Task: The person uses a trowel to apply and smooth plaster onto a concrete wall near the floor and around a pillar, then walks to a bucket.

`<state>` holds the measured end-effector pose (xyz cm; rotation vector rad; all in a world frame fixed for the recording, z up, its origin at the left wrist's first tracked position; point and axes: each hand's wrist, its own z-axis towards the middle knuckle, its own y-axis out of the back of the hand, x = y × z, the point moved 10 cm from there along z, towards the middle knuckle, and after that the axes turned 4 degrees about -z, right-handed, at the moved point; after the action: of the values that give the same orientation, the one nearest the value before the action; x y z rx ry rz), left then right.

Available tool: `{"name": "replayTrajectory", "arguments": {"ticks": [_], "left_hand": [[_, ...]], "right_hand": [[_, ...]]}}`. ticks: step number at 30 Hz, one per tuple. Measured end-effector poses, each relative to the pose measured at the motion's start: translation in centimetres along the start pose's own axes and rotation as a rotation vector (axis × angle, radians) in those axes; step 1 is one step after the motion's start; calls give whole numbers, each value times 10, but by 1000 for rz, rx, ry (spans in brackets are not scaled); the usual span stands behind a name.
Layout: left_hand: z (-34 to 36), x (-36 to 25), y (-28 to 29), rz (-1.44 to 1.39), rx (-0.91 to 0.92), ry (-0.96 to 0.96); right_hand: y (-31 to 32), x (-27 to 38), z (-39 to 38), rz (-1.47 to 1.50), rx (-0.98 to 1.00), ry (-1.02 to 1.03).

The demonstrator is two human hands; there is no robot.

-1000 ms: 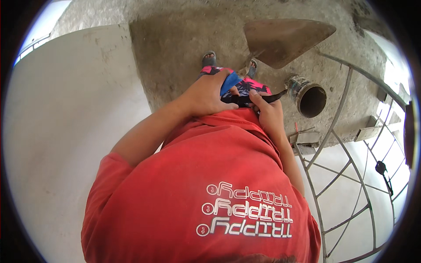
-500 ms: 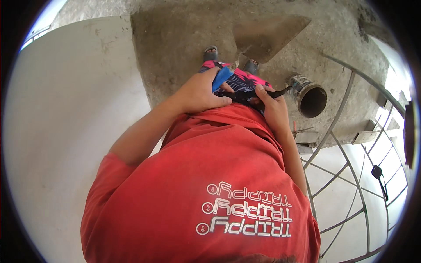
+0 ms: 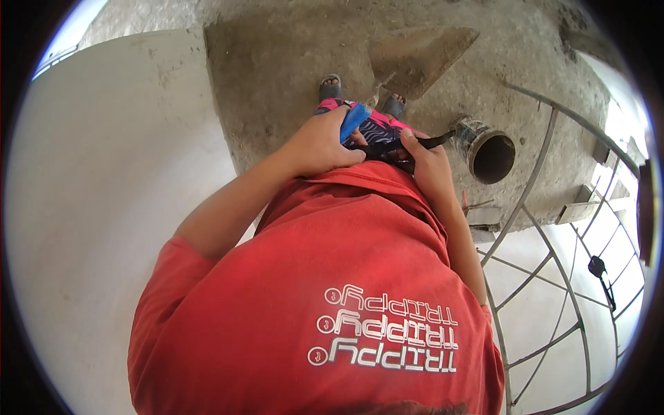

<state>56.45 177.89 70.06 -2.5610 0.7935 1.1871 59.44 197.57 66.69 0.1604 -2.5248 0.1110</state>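
Observation:
My left hand point(image 3: 321, 144) is closed around the blue handle of a trowel point(image 3: 356, 119). Its wide, mud-coloured pointed blade point(image 3: 422, 61) reaches out beyond my feet in the picture. The fingertips and thumb of that hand also touch a black strap point(image 3: 384, 148) at my waist, below the hem of my red shirt. My right hand point(image 3: 430, 164) pinches the same strap between thumb and fingers, and a loose black end sticks out to the right. Patterned pink and dark shorts show beyond the hands. Part of the strap is hidden by fingers.
A cement-stained cylindrical bucket point(image 3: 492, 158) stands on the rough concrete floor point(image 3: 277, 76) at right. A curved metal railing point(image 3: 536, 176) runs down the right side. A pale wall point(image 3: 117, 173) fills the left. My feet wear grey sandals point(image 3: 330, 90).
The trowel's handle and blade have tilted slightly in my left hand. My right hand has shifted a little left, with the strap end drawn closer to it.

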Motion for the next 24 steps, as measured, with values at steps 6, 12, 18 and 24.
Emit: {"name": "replayTrajectory", "arguments": {"ticks": [6, 12, 18, 24], "left_hand": [[1, 11, -6, -52, -9, 17], [2, 16, -9, -106, -5, 59], [7, 26, -12, -191, -1, 70], [7, 23, -14, -243, 59, 82]], "right_hand": [[-10, 7, -7, -45, -10, 21], [-24, 13, 4, -286, 91, 173], [-19, 15, 7, -448, -28, 166], [-18, 13, 16, -391, -10, 163]]}}
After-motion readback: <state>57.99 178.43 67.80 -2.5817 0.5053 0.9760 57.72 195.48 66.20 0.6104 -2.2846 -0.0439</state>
